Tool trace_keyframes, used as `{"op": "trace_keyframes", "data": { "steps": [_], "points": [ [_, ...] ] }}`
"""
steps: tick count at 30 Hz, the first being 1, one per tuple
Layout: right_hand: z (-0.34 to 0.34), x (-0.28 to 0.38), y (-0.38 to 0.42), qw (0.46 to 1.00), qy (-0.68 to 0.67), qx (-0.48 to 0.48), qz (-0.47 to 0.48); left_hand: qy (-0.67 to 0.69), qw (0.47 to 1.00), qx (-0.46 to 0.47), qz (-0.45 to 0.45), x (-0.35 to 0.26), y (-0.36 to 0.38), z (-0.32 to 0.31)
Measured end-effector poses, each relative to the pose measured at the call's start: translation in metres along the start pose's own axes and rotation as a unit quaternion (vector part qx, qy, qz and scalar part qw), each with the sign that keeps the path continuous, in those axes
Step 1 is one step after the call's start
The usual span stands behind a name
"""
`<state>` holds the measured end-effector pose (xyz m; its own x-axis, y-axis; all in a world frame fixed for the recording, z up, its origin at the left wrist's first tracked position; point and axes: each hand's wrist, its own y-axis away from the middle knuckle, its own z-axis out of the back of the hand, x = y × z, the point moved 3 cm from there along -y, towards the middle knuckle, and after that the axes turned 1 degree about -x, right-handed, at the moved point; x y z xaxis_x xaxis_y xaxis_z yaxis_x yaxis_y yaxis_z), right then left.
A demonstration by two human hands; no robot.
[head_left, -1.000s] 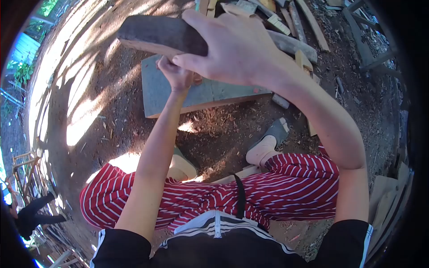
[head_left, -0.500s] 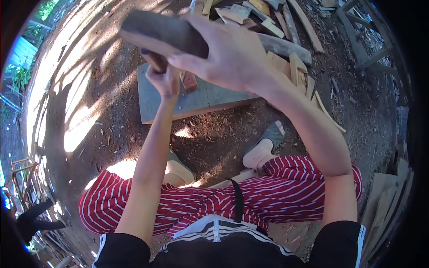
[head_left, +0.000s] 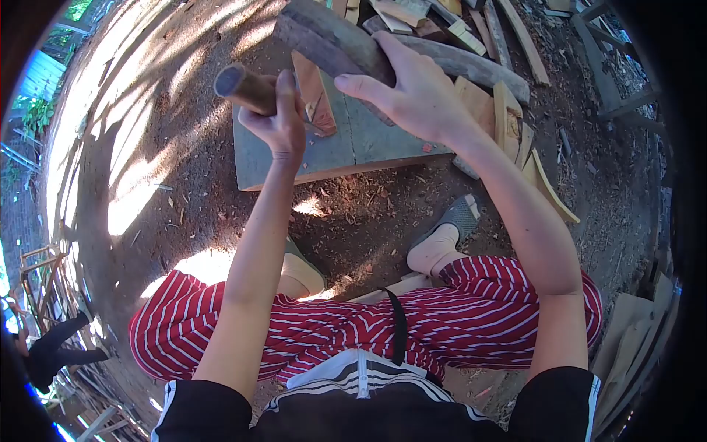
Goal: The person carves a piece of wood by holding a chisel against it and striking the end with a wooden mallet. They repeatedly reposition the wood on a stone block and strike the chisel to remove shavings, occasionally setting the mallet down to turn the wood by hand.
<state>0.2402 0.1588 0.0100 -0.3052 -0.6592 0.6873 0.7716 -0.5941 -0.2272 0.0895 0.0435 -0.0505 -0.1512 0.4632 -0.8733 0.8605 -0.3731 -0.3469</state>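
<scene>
Right hand [head_left: 412, 92] clamped on dark wood block [head_left: 331, 44] above grey plank [head_left: 353, 144], left hand [head_left: 283, 121] fisted round wooden handle [head_left: 247, 87] just left of it; offcuts [head_left: 501, 110] right of plank, shaping apparently unfinished.

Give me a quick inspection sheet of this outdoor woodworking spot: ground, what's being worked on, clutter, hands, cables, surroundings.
Surface: bare dirt ground strewn with wood chips, part sunlit, part shaded.
Job's things: dark wood block held over a grey plank lying flat on the dirt; round wooden handle, its working end hidden.
Clutter: pile of offcuts beyond the plank, more slats at its right end.
Hands: left hand closed around the handle; right hand gripping the block.
Cables: nothing seen.
Surroundings: another person far left; wooden frame at upper right.
</scene>
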Motion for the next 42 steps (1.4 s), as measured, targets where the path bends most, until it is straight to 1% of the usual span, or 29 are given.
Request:
{"op": "trace_keyframes", "data": {
  "steps": [1, 5, 7, 8, 10, 11, 12, 13, 14, 15, 16, 17, 18, 19, 20, 22, 23, 26, 27, 28, 29, 31, 35, 37, 38, 39, 40, 41, 42],
  "points": [
    [0.0, 0.0, 0.0, 0.999, -0.013, 0.023, -0.019, -0.006, 1.0, 0.003, -0.012, 0.002, 0.002, 0.0],
    [0.002, 0.004, 0.001, 0.998, -0.004, 0.048, -0.038, -0.048, 0.999, -0.001, -0.002, 0.017, 0.001, 0.005],
    [0.007, 0.013, -0.004, 0.999, 0.003, 0.001, 0.042, -0.075, 0.996, 0.021, -0.042, 0.024, -0.004, 0.004],
    [0.008, 0.017, -0.006, 0.999, 0.001, 0.001, 0.044, -0.076, 0.996, 0.021, -0.044, 0.027, -0.007, 0.005],
    [0.023, 0.043, -0.01, 0.988, -0.108, -0.043, 0.1, -0.068, 0.995, 0.067, -0.018, 0.031, -0.008, 0.003],
    [0.035, 0.059, -0.01, 0.988, -0.107, -0.044, 0.099, -0.067, 0.995, 0.067, -0.017, 0.03, -0.006, 0.001],
    [0.048, 0.081, -0.01, 0.973, -0.221, 0.007, 0.072, -0.076, 0.994, 0.063, -0.048, 0.02, -0.005, -0.005],
    [0.06, 0.101, -0.011, 0.94, -0.333, 0.057, 0.043, -0.085, 0.992, 0.058, -0.079, 0.011, -0.005, -0.01],
    [0.073, 0.119, -0.014, 0.94, -0.333, 0.058, 0.041, -0.082, 0.992, 0.055, -0.074, 0.007, -0.004, -0.013],
    [0.08, 0.132, -0.017, 0.961, -0.258, 0.103, -0.02, -0.084, 0.992, 0.055, -0.071, 0.011, -0.004, -0.012],
    [0.081, 0.135, -0.017, 0.97, -0.179, 0.146, -0.081, -0.075, 0.994, 0.058, -0.05, 0.018, -0.006, -0.011],
    [0.073, 0.124, -0.013, 0.969, -0.178, 0.147, -0.082, -0.066, 0.996, 0.061, -0.03, 0.025, -0.007, -0.011],
    [0.064, 0.109, -0.005, 0.983, -0.148, 0.097, 0.045, -0.065, 0.996, 0.061, -0.028, 0.033, -0.009, -0.009],
    [0.061, 0.107, 0.0, 0.977, -0.115, 0.045, 0.172, -0.096, 0.99, 0.075, -0.066, 0.038, -0.01, -0.006],
    [0.06, 0.102, 0.001, 0.977, -0.116, 0.046, 0.172, -0.128, 0.982, 0.089, -0.104, 0.042, -0.01, -0.002],
    [0.057, 0.098, 0.001, 0.985, -0.088, 0.077, 0.128, -0.144, 0.978, 0.088, -0.119, 0.046, -0.01, 0.002],
    [0.055, 0.096, 0.002, 0.985, -0.088, 0.077, 0.127, -0.159, 0.974, 0.087, -0.135, 0.048, -0.009, 0.003],
    [0.06, 0.092, -0.001, 0.985, -0.087, 0.06, 0.138, -0.132, 0.983, 0.077, -0.102, 0.034, -0.006, -0.001],
    [0.069, 0.09, -0.007, 0.974, -0.148, 0.142, 0.093, -0.132, 0.983, 0.078, -0.101, 0.042, -0.008, 0.002],
    [0.071, 0.089, -0.008, 0.951, -0.208, 0.222, 0.047, -0.135, 0.981, 0.078, -0.115, 0.052, -0.013, 0.006],
    [0.066, 0.09, -0.004, 0.952, -0.209, 0.221, 0.047, -0.137, 0.979, 0.078, -0.129, 0.062, -0.015, 0.011],
    [0.057, 0.095, 0.006, 0.988, -0.065, 0.098, 0.099, -0.133, 0.98, 0.075, -0.129, 0.06, -0.015, 0.008],
    [0.057, 0.093, 0.006, 0.989, -0.06, 0.082, 0.108, -0.125, 0.983, 0.054, -0.125, 0.049, -0.011, 0.003],
    [0.062, 0.1, 0.0, 0.987, -0.039, 0.057, 0.142, -0.118, 0.983, 0.046, -0.132, 0.026, -0.007, -0.009],
    [0.071, 0.11, -0.004, 0.987, -0.039, 0.056, 0.142, -0.107, 0.984, 0.038, -0.135, 0.018, -0.004, -0.014],
    [0.086, 0.129, -0.014, 0.993, -0.036, 0.076, 0.079, -0.105, 0.984, 0.038, -0.136, 0.02, -0.004, -0.013],
    [0.094, 0.138, -0.019, 0.995, -0.032, 0.095, 0.015, -0.075, 0.991, 0.033, -0.11, 0.028, -0.004, -0.008],
    [0.084, 0.127, -0.018, 0.995, -0.03, 0.093, 0.015, -0.044, 0.995, 0.028, -0.084, 0.035, -0.004, -0.002],
    [0.068, 0.107, -0.014, 0.992, 0.031, -0.028, 0.121, -0.013, 0.998, 0.023, -0.058, 0.044, -0.005, 0.004]
  ]
}}
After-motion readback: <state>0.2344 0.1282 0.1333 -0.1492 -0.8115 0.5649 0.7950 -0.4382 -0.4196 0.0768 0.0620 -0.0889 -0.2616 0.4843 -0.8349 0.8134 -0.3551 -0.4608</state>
